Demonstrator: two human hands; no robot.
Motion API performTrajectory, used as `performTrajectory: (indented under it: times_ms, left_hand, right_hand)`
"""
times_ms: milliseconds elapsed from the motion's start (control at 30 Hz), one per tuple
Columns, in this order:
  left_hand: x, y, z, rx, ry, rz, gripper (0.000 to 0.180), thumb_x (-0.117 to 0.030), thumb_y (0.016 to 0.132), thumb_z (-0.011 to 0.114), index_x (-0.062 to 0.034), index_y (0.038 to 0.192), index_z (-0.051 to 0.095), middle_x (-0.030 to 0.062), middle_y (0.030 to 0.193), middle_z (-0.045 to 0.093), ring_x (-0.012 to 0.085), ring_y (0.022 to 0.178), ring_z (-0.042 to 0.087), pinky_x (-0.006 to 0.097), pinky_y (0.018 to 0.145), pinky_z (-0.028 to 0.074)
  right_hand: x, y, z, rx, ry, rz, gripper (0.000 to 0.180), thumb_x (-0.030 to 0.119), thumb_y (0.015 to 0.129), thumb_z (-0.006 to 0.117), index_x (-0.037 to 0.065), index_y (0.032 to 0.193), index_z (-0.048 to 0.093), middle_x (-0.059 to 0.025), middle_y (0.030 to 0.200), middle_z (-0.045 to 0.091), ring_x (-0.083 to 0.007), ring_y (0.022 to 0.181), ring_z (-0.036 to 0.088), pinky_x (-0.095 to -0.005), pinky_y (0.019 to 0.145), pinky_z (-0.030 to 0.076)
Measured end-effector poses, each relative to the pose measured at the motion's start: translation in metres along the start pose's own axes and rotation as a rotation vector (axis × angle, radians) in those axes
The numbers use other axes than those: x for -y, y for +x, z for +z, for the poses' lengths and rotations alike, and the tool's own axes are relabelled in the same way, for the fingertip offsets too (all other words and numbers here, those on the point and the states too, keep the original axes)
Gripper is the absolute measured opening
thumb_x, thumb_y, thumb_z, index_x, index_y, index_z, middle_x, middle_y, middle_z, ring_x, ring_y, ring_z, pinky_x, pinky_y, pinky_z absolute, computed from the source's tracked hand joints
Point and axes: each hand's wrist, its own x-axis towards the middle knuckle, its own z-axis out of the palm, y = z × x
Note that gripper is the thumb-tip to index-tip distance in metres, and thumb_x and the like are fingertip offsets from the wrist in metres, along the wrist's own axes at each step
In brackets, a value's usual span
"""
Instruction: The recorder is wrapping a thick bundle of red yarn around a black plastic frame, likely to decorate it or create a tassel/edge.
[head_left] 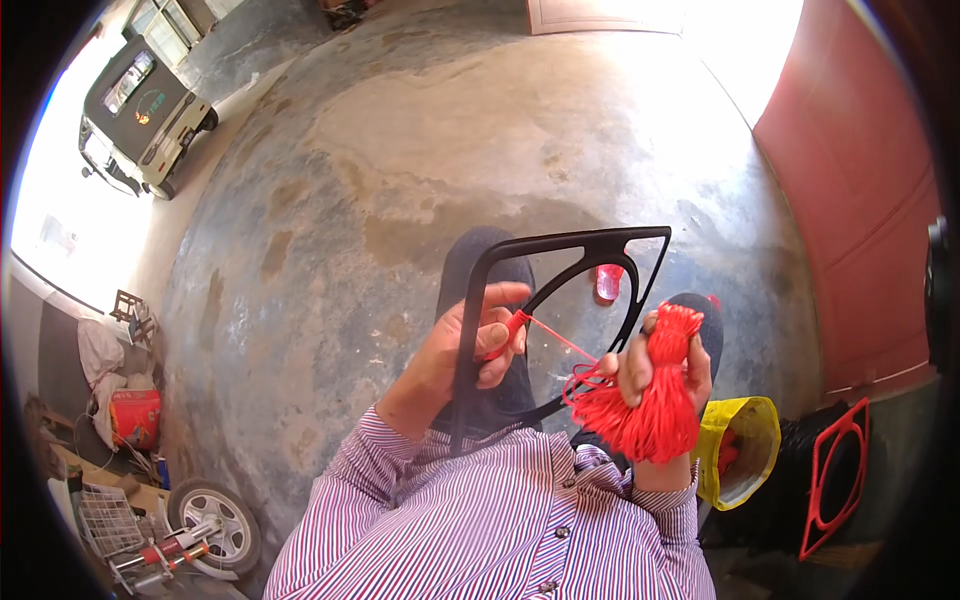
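A black frame [575,241], with straight outer bars and a curved ring inside, leans over my lap. My left hand [435,350] reaches in behind its left bar and grips the ring, where red cord is wound tightly into a short wrapped section [507,333]. A single red strand [560,340] runs taut from that winding across the ring's opening to my right hand [632,368]. The right hand is closed around a thick bundle of red cord [650,408], tied near the top, with loose loops fanning out below. The bundle hides part of the frame's lower right.
At my right stands a yellow-rimmed container [712,455] with red material inside, near a red frame [815,480]. A red slipper [607,283] shows through the ring. Leftward lie a spoked wheel [222,525] and a red bag [135,418]; a three-wheeled vehicle [140,110] stands farther off.
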Motion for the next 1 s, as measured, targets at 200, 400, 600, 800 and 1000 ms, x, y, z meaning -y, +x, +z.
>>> performTrajectory:
  times_ms: [200,400,600,800,1000]
  left_hand:
    - [0.002,-0.001,0.001,-0.076,0.037,-0.019,0.036,-0.022,0.093,0.069,-0.0008,0.121,0.062,0.0138,0.088,0.066,0.0105,0.051,0.051,0.024,0.042,0.038]
    - [0.000,-0.005,-0.002,-0.096,-0.001,-0.013,0.033,-0.020,0.094,0.068,-0.0015,0.120,0.062,0.0130,0.088,0.065,0.0096,0.051,0.050,0.022,0.043,0.037]
    - [0.002,-0.008,-0.010,-0.087,-0.060,0.004,0.035,-0.022,0.094,0.067,-0.0022,0.122,0.061,0.0125,0.091,0.065,0.0089,0.052,0.050,0.022,0.043,0.037]
    - [0.002,-0.004,0.009,-0.082,-0.044,-0.071,0.038,-0.025,0.095,0.067,-0.0009,0.123,0.060,0.0109,0.091,0.065,0.0083,0.054,0.050,0.021,0.044,0.036]
    - [0.012,-0.002,0.013,-0.012,-0.123,-0.119,0.045,-0.040,0.100,0.056,-0.0006,0.120,0.060,0.0073,0.088,0.064,0.0085,0.052,0.049,0.021,0.044,0.033]
  right_hand:
    - [0.006,0.012,-0.030,-0.214,0.264,-0.023,0.051,0.044,0.104,0.032,0.001,0.103,0.060,-0.0147,0.089,0.061,-0.0267,0.078,0.059,-0.0487,0.096,0.044]
    - [0.018,0.013,-0.042,-0.159,0.229,0.063,0.049,0.045,0.104,0.035,0.001,0.109,0.057,-0.0146,0.094,0.062,-0.0283,0.083,0.061,-0.0482,0.094,0.045]
    - [0.042,0.012,-0.049,-0.274,0.198,-0.162,0.044,0.042,0.103,0.044,0.001,0.109,0.056,-0.0153,0.095,0.065,-0.0291,0.087,0.064,-0.0454,0.094,0.048]
    - [0.002,0.011,0.020,-0.220,-0.220,0.128,0.057,0.025,0.091,0.061,-0.003,0.137,0.045,-0.0216,0.122,0.062,-0.0335,0.114,0.062,-0.0437,0.100,0.049]
    - [-0.001,0.015,0.042,-0.016,-0.687,0.239,0.077,0.000,0.083,0.072,-0.004,0.147,0.031,-0.0182,0.110,0.068,-0.0202,0.103,0.067,-0.0315,0.091,0.052]
